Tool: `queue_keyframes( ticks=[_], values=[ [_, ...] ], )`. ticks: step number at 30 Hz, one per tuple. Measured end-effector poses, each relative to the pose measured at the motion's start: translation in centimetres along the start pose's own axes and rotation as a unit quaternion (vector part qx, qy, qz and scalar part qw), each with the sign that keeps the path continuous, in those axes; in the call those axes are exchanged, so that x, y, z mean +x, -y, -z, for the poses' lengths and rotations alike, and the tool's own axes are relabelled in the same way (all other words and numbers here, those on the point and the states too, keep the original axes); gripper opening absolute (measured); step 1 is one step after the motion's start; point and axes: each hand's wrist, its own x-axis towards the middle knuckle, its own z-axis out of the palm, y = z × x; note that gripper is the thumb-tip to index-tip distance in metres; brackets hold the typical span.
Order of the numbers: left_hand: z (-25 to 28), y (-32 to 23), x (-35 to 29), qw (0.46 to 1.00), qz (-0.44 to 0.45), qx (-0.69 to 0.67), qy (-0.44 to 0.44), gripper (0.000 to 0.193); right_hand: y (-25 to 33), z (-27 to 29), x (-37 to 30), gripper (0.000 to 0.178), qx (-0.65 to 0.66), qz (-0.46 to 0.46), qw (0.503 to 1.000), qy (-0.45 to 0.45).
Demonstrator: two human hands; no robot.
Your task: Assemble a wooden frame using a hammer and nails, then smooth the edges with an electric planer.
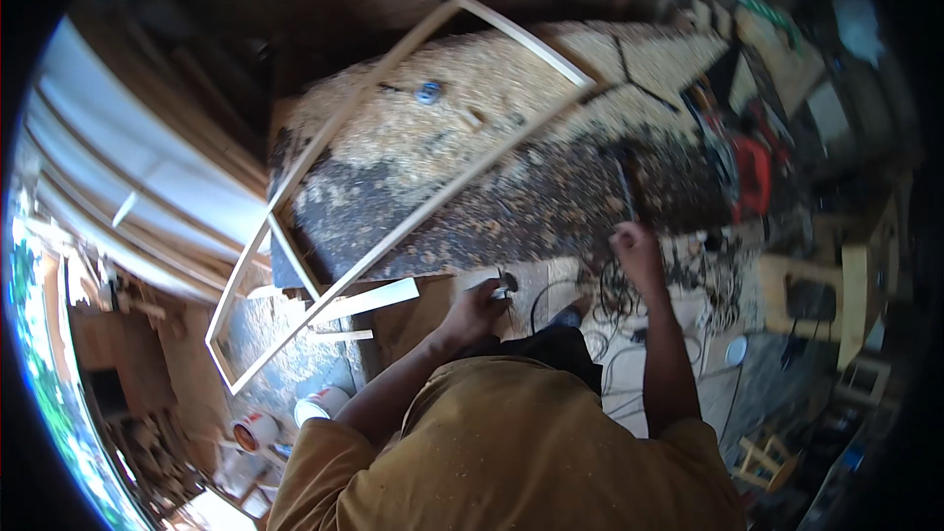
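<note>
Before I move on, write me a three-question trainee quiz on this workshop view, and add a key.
1. True or false: the wooden frame lies wholly within the edges of the workbench.

2. Which of these shows inside the frame's outline?
A) the red tool
B) the blue round object
C) the white bucket

3. Fill in the side: the person's ____ hand holds the long-handled dark tool.

Key:
1. False; its left end reaches out past the bench.
2. B.
3. Right: the handle ends at the right hand.
</note>
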Motion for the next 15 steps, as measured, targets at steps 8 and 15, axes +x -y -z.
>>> queue_keyframes(
  ticks=[8,15],
  values=[
    [10.2,7.8,-9.9,0.881,0.161,-0.044,-0.443,0.024,-4.0,-0.1,10.1,0.047,-0.344,0.038,0.937,0.039],
    [7.4,7.3,-11.6,0.710,0.176,-0.158,-0.663,0.026,-15.5,-6.0,21.0,0.043,-0.173,0.074,0.979,0.079]
  ],
)
